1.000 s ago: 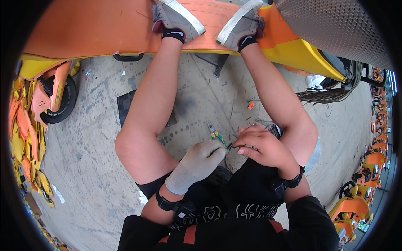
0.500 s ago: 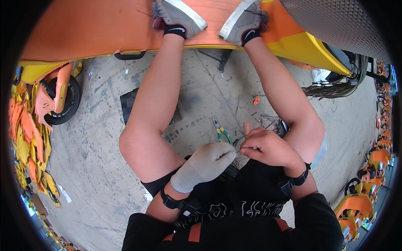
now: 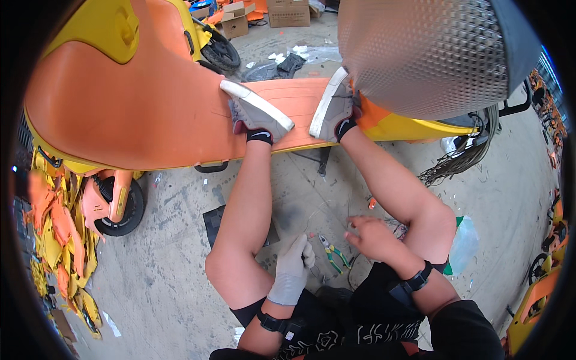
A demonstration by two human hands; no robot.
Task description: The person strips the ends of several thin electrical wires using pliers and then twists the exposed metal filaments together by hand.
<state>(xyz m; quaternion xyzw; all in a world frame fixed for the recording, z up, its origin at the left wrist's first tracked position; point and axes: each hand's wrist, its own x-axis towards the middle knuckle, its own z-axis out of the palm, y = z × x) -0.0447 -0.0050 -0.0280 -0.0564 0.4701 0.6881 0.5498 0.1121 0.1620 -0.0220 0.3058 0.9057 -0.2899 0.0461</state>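
one pair of pliers (image 3: 327, 246), with green-and-yellow handles, lies on the concrete floor (image 3: 174, 288) between the person's hands. its nose points to 11 o'clock; its handles spread toward 5 o'clock. clock directions below are taken from the pliers, with 12 at the upper edge.

left hand (image 3: 293, 259): at 9 o'clock, near the pliers and apart from them. it wears a pale grey glove; the fingers are curled in together. whether they grip anything cannot be told.

right hand (image 3: 378, 240): at 2 o'clock, bare, with thumb and forefinger apart. each wrist carries a black strap.

small orange piece (image 3: 372, 203): at 1 o'clock, on the floor. translucent sheet (image 3: 465, 243): at 3 o'clock, beyond the right knee. dark flat panel (image 3: 213, 223): between 9 and 10 o'clock, partly behind the left leg.

footboard (image 3: 295, 102): at 11 to 12 o'clock, orange, with both shoes resting on it. silver textured cover (image 3: 432, 54): at 1 o'clock. cable bundle (image 3: 465, 159): at 2 o'clock, hanging.
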